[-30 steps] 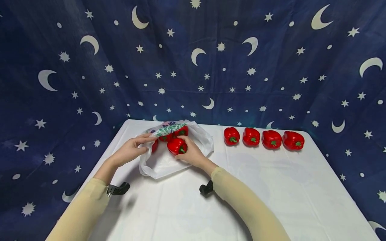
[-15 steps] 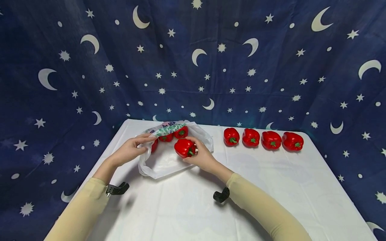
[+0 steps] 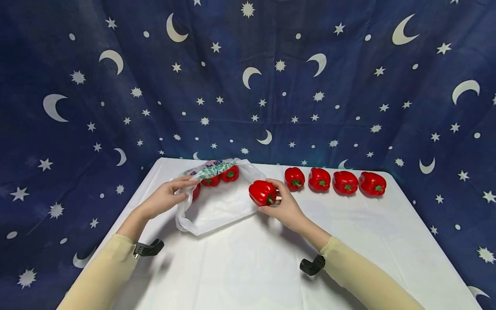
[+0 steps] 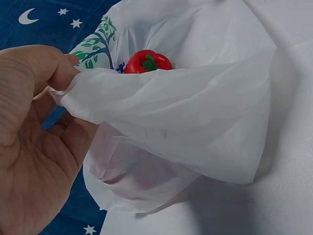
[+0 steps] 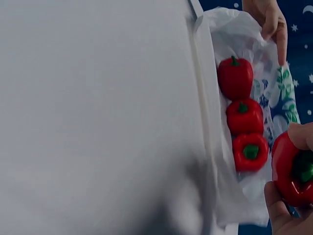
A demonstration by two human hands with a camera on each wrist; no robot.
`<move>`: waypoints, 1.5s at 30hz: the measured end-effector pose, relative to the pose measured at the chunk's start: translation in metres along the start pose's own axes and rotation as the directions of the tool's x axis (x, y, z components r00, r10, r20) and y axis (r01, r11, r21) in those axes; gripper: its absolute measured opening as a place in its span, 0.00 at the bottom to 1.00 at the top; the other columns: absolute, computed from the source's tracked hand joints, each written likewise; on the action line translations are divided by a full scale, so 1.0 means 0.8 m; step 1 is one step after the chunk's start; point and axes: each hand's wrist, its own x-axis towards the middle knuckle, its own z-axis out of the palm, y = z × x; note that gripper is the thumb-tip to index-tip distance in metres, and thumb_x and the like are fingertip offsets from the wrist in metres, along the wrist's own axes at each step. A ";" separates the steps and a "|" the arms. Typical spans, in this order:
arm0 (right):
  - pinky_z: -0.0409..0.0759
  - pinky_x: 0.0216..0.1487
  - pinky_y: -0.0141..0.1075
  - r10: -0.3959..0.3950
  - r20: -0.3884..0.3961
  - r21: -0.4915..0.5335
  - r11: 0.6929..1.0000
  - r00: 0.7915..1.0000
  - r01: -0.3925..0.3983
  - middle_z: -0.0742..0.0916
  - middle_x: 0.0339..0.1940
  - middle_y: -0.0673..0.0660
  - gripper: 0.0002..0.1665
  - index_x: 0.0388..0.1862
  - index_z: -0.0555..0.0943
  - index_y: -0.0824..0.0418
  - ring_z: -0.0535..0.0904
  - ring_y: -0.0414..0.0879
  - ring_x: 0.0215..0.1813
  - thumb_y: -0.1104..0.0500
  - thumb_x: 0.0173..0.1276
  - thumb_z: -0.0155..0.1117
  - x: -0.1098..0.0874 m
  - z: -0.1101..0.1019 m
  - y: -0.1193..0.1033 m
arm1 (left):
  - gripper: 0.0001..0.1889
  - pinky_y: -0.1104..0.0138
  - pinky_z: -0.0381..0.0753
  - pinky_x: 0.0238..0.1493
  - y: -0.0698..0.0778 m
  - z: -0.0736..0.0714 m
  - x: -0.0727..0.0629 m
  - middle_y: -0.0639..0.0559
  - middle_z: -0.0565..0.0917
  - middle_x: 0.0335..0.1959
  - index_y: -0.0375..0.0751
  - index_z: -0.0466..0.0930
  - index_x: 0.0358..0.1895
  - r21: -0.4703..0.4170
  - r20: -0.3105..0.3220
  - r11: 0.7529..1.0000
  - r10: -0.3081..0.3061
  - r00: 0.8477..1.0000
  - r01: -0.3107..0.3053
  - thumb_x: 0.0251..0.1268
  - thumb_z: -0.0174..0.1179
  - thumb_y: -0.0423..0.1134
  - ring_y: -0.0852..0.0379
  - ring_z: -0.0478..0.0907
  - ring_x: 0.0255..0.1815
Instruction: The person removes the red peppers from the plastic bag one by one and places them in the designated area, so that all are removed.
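Note:
My right hand grips a red bell pepper just outside the right side of the white plastic bag. Its green stem points toward my palm. The bag lies on its side with a printed green leaf pattern on top. At the bag's left edge, my left hand pinches the rim and lifts it, as the left wrist view shows. Inside the bag are three red bell peppers, one by the left hand, a middle one and one toward the right; the first is partly hidden in the head view.
Several red bell peppers stand in a row at the back right of the white table, from the leftmost pepper to the rightmost pepper. A dark blue curtain with moons and stars hangs behind and beside the table.
My right hand has carried the held pepper rightward, from inside the bag to beyond its right side. My left hand has stayed at the bag's rim. The row of peppers is unchanged.

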 end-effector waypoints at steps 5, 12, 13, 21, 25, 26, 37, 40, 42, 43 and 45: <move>0.80 0.60 0.52 0.022 -0.037 -0.004 1.000 0.999 -0.022 0.72 0.70 0.57 0.53 0.76 0.64 0.50 0.71 0.57 0.66 0.59 0.55 0.83 -0.016 -0.024 0.012 | 0.24 0.44 0.63 0.71 0.001 0.000 -0.003 0.44 0.62 0.80 0.44 0.78 0.70 -0.011 -0.001 1.000 -0.009 1.000 0.009 0.72 0.57 0.30 0.42 0.46 0.83; 0.79 0.61 0.55 0.080 -0.110 0.001 0.997 0.991 -0.081 0.69 0.72 0.61 0.54 0.78 0.62 0.53 0.70 0.61 0.66 0.58 0.56 0.82 -0.034 -0.044 0.032 | 0.25 0.45 0.64 0.70 0.001 0.000 -0.002 0.45 0.63 0.79 0.44 0.78 0.70 -0.003 0.001 1.000 -0.006 1.000 0.006 0.71 0.57 0.30 0.43 0.48 0.82; 0.79 0.61 0.55 0.092 -0.123 -0.002 0.996 0.988 -0.092 0.69 0.72 0.62 0.55 0.78 0.61 0.53 0.70 0.62 0.66 0.58 0.56 0.82 -0.037 -0.046 0.034 | 0.25 0.45 0.64 0.70 0.001 0.000 -0.002 0.45 0.63 0.79 0.44 0.78 0.70 -0.001 0.002 1.000 -0.004 1.000 0.004 0.71 0.57 0.30 0.42 0.48 0.82; 0.75 0.65 0.58 0.187 -0.192 -0.015 0.981 0.963 -0.194 0.68 0.74 0.64 0.55 0.79 0.58 0.55 0.67 0.63 0.70 0.59 0.57 0.81 -0.046 -0.055 0.048 | 0.25 0.44 0.62 0.71 0.002 -0.001 0.000 0.44 0.64 0.79 0.45 0.78 0.70 0.001 0.002 1.000 0.001 1.000 -0.001 0.71 0.57 0.30 0.42 0.48 0.82; 0.67 0.70 0.61 0.228 -0.211 -0.006 0.972 0.950 -0.235 0.66 0.74 0.66 0.56 0.79 0.56 0.58 0.62 0.64 0.74 0.60 0.59 0.80 -0.048 -0.058 0.051 | 0.25 0.44 0.62 0.71 0.002 0.000 0.000 0.44 0.63 0.79 0.44 0.78 0.70 -0.001 0.004 1.000 -0.006 1.000 0.006 0.71 0.57 0.30 0.41 0.48 0.82; 0.65 0.71 0.61 0.235 -0.216 -0.003 0.970 0.947 -0.242 0.66 0.74 0.67 0.56 0.79 0.56 0.59 0.61 0.64 0.75 0.60 0.59 0.80 -0.049 -0.058 0.053 | 0.25 0.44 0.62 0.71 0.002 0.000 0.000 0.44 0.63 0.79 0.44 0.78 0.70 -0.002 0.004 1.000 -0.006 1.000 0.006 0.71 0.58 0.30 0.41 0.48 0.82; 0.70 0.69 0.59 0.359 -0.313 0.087 0.933 0.879 -0.349 0.63 0.75 0.66 0.58 0.79 0.53 0.57 0.57 0.64 0.76 0.61 0.57 0.80 -0.049 -0.046 0.057 | 0.25 0.60 0.71 0.66 0.001 -0.002 0.001 0.47 0.63 0.79 0.47 0.78 0.70 0.029 0.005 0.999 -0.016 1.000 0.016 0.71 0.58 0.32 0.43 0.50 0.82; 0.69 0.69 0.59 0.364 -0.339 0.087 0.930 0.868 -0.356 0.63 0.75 0.66 0.58 0.79 0.53 0.58 0.57 0.63 0.77 0.61 0.57 0.80 -0.047 -0.041 0.057 | 0.25 0.60 0.70 0.66 0.002 -0.001 0.001 0.47 0.62 0.80 0.47 0.78 0.70 0.024 0.013 0.999 -0.022 1.000 0.022 0.72 0.57 0.32 0.43 0.49 0.82; 0.69 0.69 0.59 0.361 -0.353 0.080 0.931 0.863 -0.356 0.63 0.75 0.66 0.57 0.78 0.54 0.58 0.57 0.63 0.76 0.61 0.57 0.80 -0.047 -0.038 0.057 | 0.25 0.54 0.69 0.68 0.002 0.000 0.001 0.46 0.62 0.80 0.46 0.78 0.70 0.012 0.015 1.000 -0.021 1.000 0.021 0.72 0.57 0.32 0.42 0.49 0.82; 0.69 0.69 0.59 0.359 -0.358 0.076 0.932 0.862 -0.356 0.64 0.75 0.66 0.57 0.78 0.54 0.58 0.57 0.63 0.76 0.61 0.57 0.80 -0.047 -0.037 0.058 | 0.24 0.50 0.68 0.69 0.002 0.001 0.001 0.46 0.62 0.79 0.46 0.78 0.70 0.007 0.015 1.000 -0.019 1.000 0.019 0.72 0.57 0.32 0.42 0.49 0.82; 0.69 0.70 0.60 0.351 -0.364 0.062 0.933 0.863 -0.354 0.64 0.74 0.66 0.57 0.78 0.54 0.58 0.58 0.63 0.76 0.61 0.58 0.79 -0.047 -0.035 0.059 | 0.24 0.45 0.66 0.70 0.001 0.002 0.000 0.45 0.62 0.79 0.45 0.78 0.70 -0.004 0.015 1.000 -0.016 1.000 0.016 0.72 0.57 0.31 0.41 0.50 0.82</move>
